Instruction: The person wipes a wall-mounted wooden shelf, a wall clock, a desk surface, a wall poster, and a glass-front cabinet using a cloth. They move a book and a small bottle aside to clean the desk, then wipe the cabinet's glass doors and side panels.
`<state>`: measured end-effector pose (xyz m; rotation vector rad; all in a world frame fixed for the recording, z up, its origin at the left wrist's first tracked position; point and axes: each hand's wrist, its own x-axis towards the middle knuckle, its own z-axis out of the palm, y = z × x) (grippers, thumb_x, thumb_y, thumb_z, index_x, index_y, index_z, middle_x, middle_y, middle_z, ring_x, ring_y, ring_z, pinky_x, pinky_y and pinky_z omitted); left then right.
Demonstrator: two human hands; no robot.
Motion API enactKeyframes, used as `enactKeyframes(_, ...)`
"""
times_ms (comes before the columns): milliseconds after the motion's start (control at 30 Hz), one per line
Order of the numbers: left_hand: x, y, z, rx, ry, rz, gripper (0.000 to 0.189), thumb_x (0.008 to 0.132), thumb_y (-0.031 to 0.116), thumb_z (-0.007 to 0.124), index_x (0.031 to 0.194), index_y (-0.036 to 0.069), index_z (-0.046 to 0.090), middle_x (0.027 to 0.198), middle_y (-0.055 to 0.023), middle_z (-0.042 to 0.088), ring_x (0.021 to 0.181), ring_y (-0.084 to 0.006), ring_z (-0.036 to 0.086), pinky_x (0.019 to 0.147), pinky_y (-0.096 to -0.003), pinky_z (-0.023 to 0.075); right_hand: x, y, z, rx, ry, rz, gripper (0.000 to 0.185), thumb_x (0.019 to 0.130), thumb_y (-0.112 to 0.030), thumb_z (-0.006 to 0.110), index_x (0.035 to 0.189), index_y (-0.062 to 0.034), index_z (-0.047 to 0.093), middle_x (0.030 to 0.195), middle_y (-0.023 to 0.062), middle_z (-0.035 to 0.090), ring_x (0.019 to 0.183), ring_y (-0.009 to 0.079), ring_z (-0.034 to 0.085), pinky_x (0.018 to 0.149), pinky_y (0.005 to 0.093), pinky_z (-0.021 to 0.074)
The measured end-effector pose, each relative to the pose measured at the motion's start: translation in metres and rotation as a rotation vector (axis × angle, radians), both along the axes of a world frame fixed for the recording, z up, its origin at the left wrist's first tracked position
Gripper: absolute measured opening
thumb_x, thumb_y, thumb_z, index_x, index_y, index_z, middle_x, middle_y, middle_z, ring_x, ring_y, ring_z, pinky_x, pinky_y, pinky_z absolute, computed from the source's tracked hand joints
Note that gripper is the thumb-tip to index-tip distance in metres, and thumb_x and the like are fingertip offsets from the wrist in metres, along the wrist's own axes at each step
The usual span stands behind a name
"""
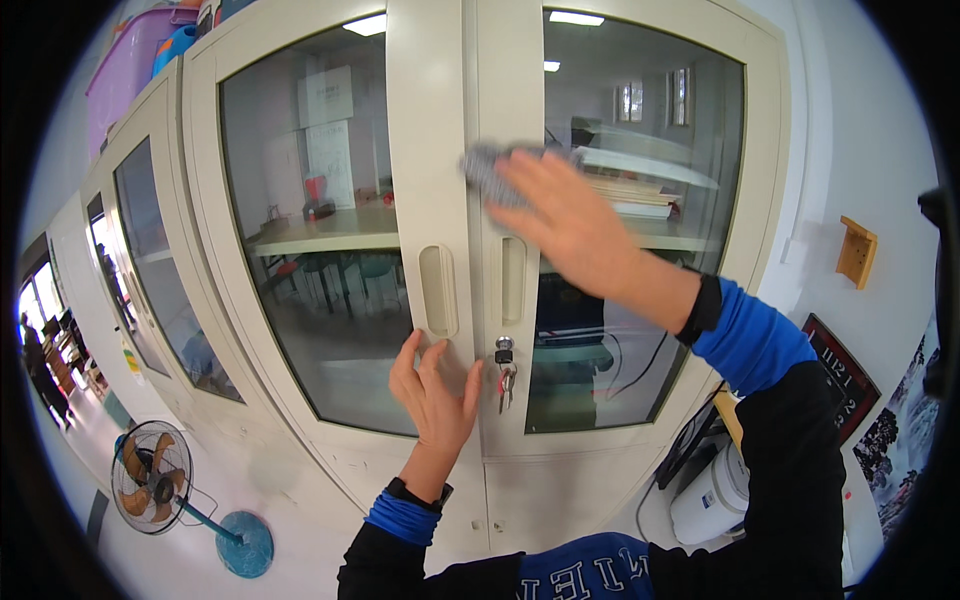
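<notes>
A cream metal cabinet (431, 82) with two glass-paned doors stands in front of me. My right hand (566, 217) presses a grey cloth (495, 176) on the upper inner frame of the right door; hand and cloth are blurred. The fingertips of my left hand (435, 386) rest on the left door's frame just below its recessed handle (437, 290), with nothing held. A bunch of keys (507, 386) hangs from the lock (504, 345) under the right door's handle (512, 281). Behind the right glass pane (637, 360) are stacked papers or books (634, 195) and a dark cable.
A pedestal fan (154, 480) with a teal base stands at lower left, beside more cabinets (161, 300). A purple plastic bin (131, 67) sits on top of them. At right are a white bucket (709, 499), a small wooden wall bracket (856, 251) and a digital clock (840, 379).
</notes>
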<state>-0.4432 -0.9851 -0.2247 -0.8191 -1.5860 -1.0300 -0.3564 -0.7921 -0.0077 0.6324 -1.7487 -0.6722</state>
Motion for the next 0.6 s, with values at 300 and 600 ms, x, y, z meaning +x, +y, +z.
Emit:
enactKeyframes(300, 0.021, -0.015, -0.03, -0.048, -0.11, -0.06, 0.055, 0.083, 0.02, 0.082, 0.13, 0.006, 0.057, 0.147, -0.0239, 0.04, 0.129, -0.0393, 0.039, 0.106, -0.0469, 0.0312, 0.015, -0.006, -0.079, -0.168, -0.127, 0.017, 0.041, 0.084, -0.007, 0.061, 0.124, -0.0122, 0.066, 0.135, 0.0156, 0.061, 0.13, 0.0347, 0.055, 0.109, 0.0469, 0.0455)
enactKeyframes(600, 0.029, -0.044, -0.09, -0.014, -0.414, -0.143, 0.047, 0.089, 0.014, 0.075, 0.13, 0.004, 0.055, 0.144, -0.0231, 0.041, 0.131, -0.0385, 0.039, 0.107, -0.0471, 0.0338, 0.025, 0.0, -0.256, -0.486, -0.162, -0.053, 0.036, 0.084, -0.009, 0.064, 0.118, -0.016, 0.072, 0.145, 0.0141, 0.055, 0.132, 0.0335, 0.052, 0.109, 0.0481, 0.0425)
